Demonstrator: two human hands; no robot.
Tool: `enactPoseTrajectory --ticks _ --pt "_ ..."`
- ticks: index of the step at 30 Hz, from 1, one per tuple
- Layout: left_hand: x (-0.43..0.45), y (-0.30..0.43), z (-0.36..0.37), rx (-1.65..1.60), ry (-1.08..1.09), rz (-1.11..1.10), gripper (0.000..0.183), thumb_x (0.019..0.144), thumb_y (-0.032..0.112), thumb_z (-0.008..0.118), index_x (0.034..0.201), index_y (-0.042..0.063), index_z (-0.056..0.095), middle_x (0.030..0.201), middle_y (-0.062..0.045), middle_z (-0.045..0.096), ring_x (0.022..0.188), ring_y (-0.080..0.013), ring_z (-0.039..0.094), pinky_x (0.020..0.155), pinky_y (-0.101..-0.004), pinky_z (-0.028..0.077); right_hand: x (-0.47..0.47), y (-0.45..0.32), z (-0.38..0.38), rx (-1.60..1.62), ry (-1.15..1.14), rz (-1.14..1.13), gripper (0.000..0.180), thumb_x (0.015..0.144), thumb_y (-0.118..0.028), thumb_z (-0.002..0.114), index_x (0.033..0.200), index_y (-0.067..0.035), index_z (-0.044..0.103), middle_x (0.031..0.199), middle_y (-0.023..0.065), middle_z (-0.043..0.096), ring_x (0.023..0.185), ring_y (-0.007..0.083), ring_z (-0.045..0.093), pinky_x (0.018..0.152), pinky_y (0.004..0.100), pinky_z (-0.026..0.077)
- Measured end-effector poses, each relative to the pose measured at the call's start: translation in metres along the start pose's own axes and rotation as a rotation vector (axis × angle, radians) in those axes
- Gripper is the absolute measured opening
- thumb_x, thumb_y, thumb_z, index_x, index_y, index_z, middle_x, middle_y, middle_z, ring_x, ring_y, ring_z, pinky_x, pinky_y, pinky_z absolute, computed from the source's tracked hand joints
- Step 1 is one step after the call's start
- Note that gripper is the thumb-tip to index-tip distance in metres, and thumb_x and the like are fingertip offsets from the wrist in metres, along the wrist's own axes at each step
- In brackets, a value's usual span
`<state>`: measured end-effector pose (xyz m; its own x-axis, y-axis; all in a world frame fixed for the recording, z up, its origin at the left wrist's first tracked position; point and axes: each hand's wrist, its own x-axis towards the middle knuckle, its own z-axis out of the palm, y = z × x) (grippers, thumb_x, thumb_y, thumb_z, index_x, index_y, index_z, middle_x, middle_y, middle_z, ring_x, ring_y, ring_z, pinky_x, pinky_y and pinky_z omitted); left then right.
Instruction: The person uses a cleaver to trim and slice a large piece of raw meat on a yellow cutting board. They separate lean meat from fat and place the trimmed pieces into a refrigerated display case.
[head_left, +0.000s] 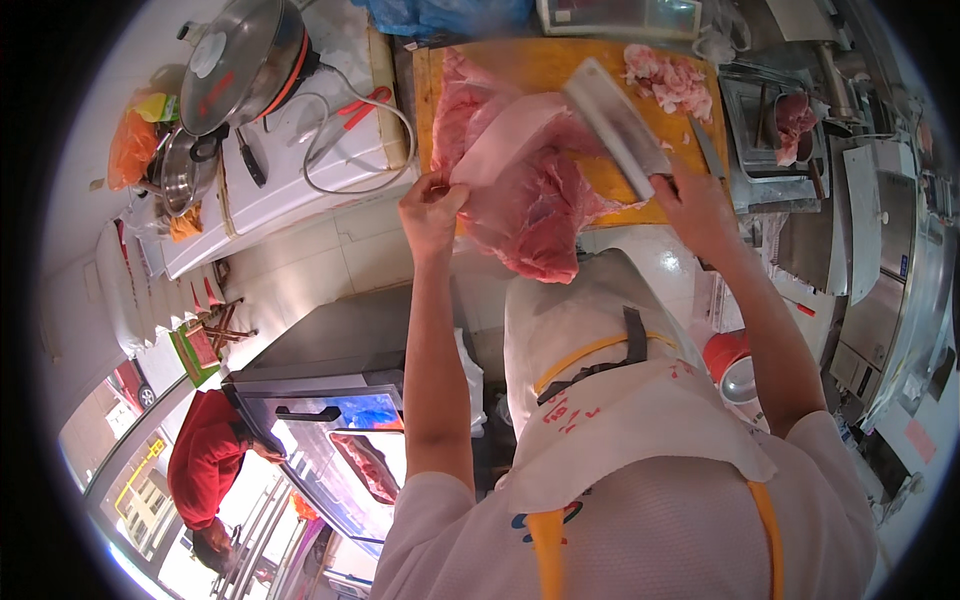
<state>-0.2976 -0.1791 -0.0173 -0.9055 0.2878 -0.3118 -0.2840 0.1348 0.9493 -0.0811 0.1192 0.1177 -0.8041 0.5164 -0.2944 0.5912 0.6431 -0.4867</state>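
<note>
A large piece of raw pink meat (517, 202) lies on the yellow cutting board (600, 180), its near end hanging over the front edge. My left hand (433, 214) pinches the near end of a pale, flat strip (510, 139), which looks like fat or membrane and runs slantwise across the meat. In my right hand (694, 210) is the handle of a cleaver (615, 124). Its broad blade is tilted over the right side of the meat. Pale trimmings (667, 79) are heaped at the board's far right corner, and a knife (707, 146) rests along the right edge.
Right of the board, a metal tray (750, 135) stands beside a dish with a piece of meat (793, 124). A lidded electric pan (240, 67), its cable and red-handled scissors (364, 107) sit at left. A person in red (206, 457) leans at a glass-fronted display case (315, 405).
</note>
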Motion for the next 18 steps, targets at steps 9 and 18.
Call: enactPoseTrajectory --ticks 9,18 --pt "0.002 0.022 -0.012 0.393 -0.057 0.084 0.029 0.082 0.007 0.085 0.108 -0.004 0.078 0.089 -0.002 0.076 0.081 -0.0094 0.068 0.075 -0.0273 0.056 0.027 -0.032 -0.006 0.325 -0.278 0.094 0.044 0.106 -0.024 0.058 0.144 -0.004 0.052 0.076 0.015 0.067 0.047 0.0229 0.062 0.047 0.0408 0.052" --pt "-0.004 0.082 0.053 0.858 -0.101 0.676 0.05 0.076 0.007 0.084 0.124 0.004 0.072 0.118 -0.013 0.071 0.114 -0.0321 0.065 0.098 -0.0455 0.055 -0.004 0.014 -0.043 0.448 -0.237 0.306 0.037 0.105 -0.03 0.062 0.102 0.006 0.06 0.072 0.0162 0.065 0.053 0.0251 0.067 0.051 0.0447 0.053"
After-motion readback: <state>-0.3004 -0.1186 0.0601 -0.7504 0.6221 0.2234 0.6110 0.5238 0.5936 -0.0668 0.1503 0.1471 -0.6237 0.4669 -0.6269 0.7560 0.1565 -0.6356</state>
